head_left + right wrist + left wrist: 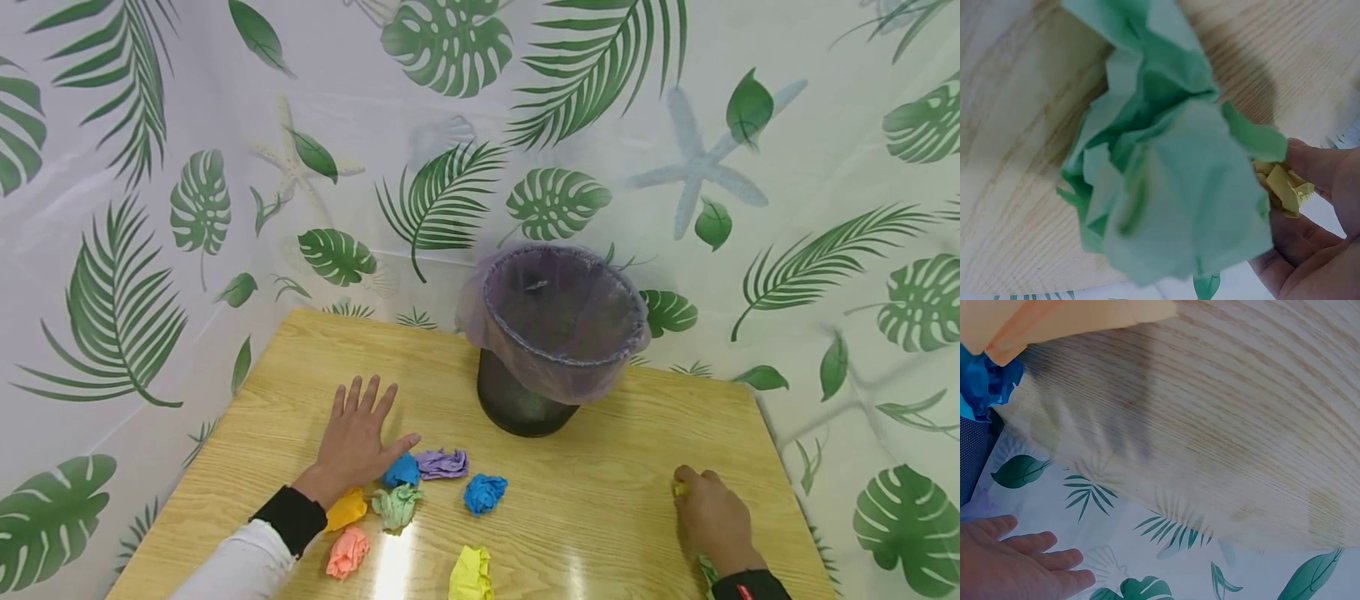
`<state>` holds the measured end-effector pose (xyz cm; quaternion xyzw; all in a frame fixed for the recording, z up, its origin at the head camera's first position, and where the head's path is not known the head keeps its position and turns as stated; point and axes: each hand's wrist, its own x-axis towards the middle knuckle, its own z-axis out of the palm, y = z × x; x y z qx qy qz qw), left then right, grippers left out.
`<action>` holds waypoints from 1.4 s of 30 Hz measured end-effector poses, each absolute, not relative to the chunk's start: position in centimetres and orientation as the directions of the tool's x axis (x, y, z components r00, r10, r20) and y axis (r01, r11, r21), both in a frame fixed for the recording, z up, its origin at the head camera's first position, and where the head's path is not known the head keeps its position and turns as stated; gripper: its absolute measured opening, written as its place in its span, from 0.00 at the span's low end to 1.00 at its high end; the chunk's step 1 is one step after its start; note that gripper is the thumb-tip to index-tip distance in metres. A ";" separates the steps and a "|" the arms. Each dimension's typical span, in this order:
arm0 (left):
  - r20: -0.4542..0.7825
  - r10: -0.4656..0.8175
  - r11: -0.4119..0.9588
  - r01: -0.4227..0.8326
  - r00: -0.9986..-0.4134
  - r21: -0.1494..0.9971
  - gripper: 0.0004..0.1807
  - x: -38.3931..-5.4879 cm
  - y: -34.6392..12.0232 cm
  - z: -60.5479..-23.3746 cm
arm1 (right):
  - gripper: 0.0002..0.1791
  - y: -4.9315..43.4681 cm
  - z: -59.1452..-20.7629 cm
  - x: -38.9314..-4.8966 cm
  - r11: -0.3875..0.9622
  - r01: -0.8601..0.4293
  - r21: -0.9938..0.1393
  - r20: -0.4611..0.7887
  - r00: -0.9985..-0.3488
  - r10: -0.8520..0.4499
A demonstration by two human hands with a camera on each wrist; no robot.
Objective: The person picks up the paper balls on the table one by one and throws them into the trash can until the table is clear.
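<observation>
My left hand is spread with straight fingers over the left part of the table, its thumb right by a crumpled blue paper ball. In the left wrist view its fingers are extended with nothing in them. At the right side my right hand pinches a crumpled yellow paper ball between thumb and fingers. A crumpled green paper ball looms large in the right wrist view; from the head it is mostly hidden behind the right wrist.
A black bin with a purple liner stands at the table's back. Near the left hand lie purple, pale green, orange and pink paper balls. Another blue ball and a yellow one lie mid-table.
</observation>
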<state>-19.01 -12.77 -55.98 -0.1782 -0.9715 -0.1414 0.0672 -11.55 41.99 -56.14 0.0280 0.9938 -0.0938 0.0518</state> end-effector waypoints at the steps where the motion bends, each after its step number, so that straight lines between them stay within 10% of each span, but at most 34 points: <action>1: 0.179 0.327 0.897 0.364 -0.928 0.252 0.50 -19.0 -12.7 -56.0 | 0.21 42.0 -56.2 -11.6 0.981 0.063 -0.184 -0.099 -0.994 0.045; 23: 0.181 0.334 0.896 0.371 -0.925 0.242 0.50 -18.9 -12.4 -56.2 | 0.25 38.2 -48.0 -13.7 0.932 -0.250 -0.262 0.533 -0.843 -0.076; 42: 0.182 0.345 0.898 0.380 -0.921 0.223 0.50 -18.8 -11.9 -55.9 | 0.26 32.1 -36.5 -17.2 0.868 -0.426 -0.255 0.730 -0.674 -0.116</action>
